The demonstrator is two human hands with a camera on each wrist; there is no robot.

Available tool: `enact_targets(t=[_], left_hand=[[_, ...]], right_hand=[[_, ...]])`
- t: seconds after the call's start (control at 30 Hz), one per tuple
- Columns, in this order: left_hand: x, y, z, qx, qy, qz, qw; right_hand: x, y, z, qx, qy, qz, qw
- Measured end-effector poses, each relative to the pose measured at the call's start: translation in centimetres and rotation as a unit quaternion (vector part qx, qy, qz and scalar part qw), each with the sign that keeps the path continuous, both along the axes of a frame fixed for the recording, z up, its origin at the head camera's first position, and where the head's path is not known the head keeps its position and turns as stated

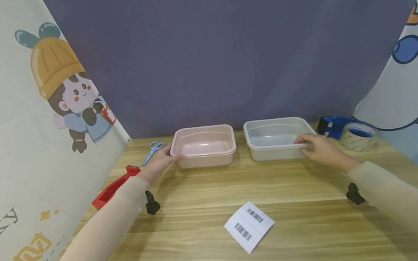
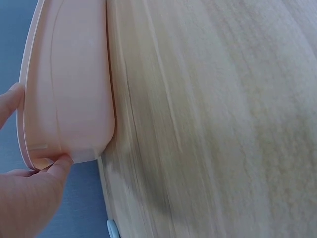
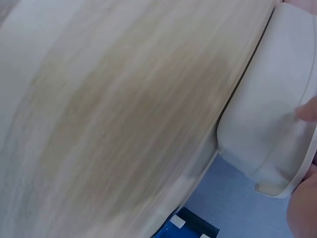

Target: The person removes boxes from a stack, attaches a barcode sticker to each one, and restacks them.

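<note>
A pink plastic bin (image 1: 207, 160) stands at the back of the table, left of a white plastic bin (image 1: 275, 153). My left hand (image 1: 161, 160) grips the pink bin at its left end, thumb on the near side just under the rim. In the left wrist view the thumb (image 2: 60, 166) presses the bin's corner and a finger lies along the rim. My right hand (image 1: 319, 149) holds the white bin by its near right corner, with fingers over the rim and the thumb outside. Both bins look bare inside.
Blue scissors (image 1: 153, 152) and a red tool-like holder (image 1: 115, 188) lie at the left. At the right is a blue tape dispenser (image 1: 338, 126) beside a clear tape roll (image 1: 358, 137). A white paper with barcodes (image 1: 249, 227) lies nearer on the wooden table (image 1: 198, 195).
</note>
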State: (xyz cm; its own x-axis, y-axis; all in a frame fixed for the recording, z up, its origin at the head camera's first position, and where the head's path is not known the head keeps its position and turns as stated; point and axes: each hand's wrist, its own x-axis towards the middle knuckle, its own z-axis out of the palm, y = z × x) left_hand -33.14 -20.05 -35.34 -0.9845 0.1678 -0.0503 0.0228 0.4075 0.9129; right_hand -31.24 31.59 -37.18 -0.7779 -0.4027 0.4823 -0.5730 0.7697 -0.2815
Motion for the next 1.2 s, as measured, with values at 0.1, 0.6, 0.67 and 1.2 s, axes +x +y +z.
enact_targets(t=[0.1,0.6,0.67,1.2], left_hand=[[-0.2,-0.1,-0.2,0.011,0.001,-0.007,0.9999],[-0.5,-0.3,1.1,-0.039,0.016,-0.006,0.9991],[-0.4,-0.4,1.7,-0.051,0.012,0.0,0.9986],[1.5,0.3,4.8,-0.1,0.084,-0.05,0.9902]], right_hand=[[0.1,0.1,0.0,-0.003,-0.01,-0.003,1.0],[0.3,-0.8,1.0,-0.025,0.03,0.002,0.999],[0.3,-1.0,1.4,-0.032,0.027,0.003,0.999],[2.4,-3.7,3.3,-0.035,0.02,0.048,0.998]])
